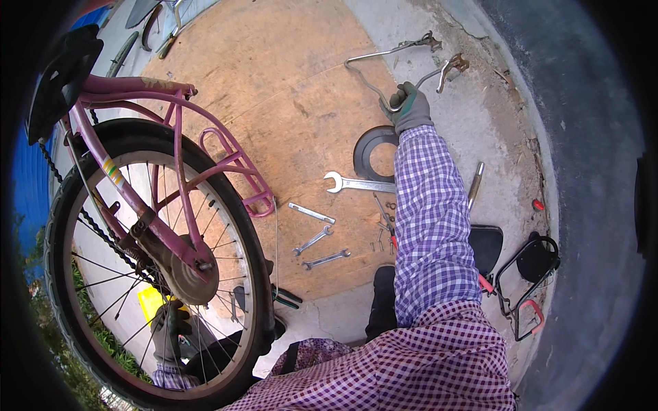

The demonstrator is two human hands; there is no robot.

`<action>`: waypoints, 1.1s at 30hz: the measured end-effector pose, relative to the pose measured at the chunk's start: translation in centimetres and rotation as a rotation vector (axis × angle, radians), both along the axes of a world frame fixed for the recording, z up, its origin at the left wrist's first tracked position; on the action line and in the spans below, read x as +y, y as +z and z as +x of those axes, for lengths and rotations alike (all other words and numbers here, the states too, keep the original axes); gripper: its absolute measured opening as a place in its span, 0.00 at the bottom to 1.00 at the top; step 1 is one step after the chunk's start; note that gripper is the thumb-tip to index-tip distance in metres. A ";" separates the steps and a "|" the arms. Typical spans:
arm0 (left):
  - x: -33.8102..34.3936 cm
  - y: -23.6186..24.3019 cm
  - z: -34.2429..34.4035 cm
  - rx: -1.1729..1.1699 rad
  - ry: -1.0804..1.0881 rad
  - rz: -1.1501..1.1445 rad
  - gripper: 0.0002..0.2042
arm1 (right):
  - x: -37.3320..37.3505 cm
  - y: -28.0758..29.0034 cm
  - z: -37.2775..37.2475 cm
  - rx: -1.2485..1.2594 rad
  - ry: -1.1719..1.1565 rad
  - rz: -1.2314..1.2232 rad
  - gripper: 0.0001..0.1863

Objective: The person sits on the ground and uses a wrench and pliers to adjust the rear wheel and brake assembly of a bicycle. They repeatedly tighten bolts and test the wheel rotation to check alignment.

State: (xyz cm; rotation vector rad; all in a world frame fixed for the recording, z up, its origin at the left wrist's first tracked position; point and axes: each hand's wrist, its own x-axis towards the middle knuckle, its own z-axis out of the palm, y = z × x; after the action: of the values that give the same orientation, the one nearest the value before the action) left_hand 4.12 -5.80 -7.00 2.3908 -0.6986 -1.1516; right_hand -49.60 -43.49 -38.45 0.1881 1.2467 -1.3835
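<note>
My right hand (408,107), in a grey and green glove, is closed around the bent end of a U-shaped metal bike kickstand (373,87). The kickstand's two bracket ends point away to the far right, above the concrete. A pink bicycle frame (113,164) with its rear wheel (264,274) stands at the left, and a pink rear rack (236,168) juts over the board. My left hand (170,329), also gloved, shows through the spokes below the hub. Its fingers look curled, but spokes hide what they may hold. A yellow object (151,303) is beside it.
On the wooden board (274,89) lie a large open-ended wrench (356,183), smaller wrenches (327,259) and a black ring (363,154). Right of my arm are a metal tube (476,183), a black seat-like pad (486,246) and a red-handled frame (528,318). A wall (589,205) bounds the right.
</note>
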 end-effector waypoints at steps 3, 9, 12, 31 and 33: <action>0.9 0.2 0.2 0.024 0.033 -0.014 0.18 | 1.3 1.8 0.6 0.180 0.011 0.063 0.11; 3.4 1.3 0.4 0.070 0.032 -0.076 0.19 | 9.0 8.6 -0.6 0.285 0.199 -0.024 0.16; 5.4 1.8 0.3 -0.008 0.047 -0.090 0.20 | 16.4 13.0 -0.6 0.585 0.435 -0.210 0.17; 20.0 5.1 -5.8 0.273 -0.184 -0.499 0.13 | 56.9 42.8 4.5 0.630 0.825 -0.239 0.22; 21.1 4.8 -8.7 0.505 -0.211 -0.506 0.17 | 60.4 44.3 5.7 0.675 0.871 -0.243 0.22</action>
State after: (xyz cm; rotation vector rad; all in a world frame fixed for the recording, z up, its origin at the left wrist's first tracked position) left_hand -4.56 15.28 -2.20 1.5566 -0.9382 -1.3885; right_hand -43.91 16.96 5.86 -0.9603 1.4181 -0.8068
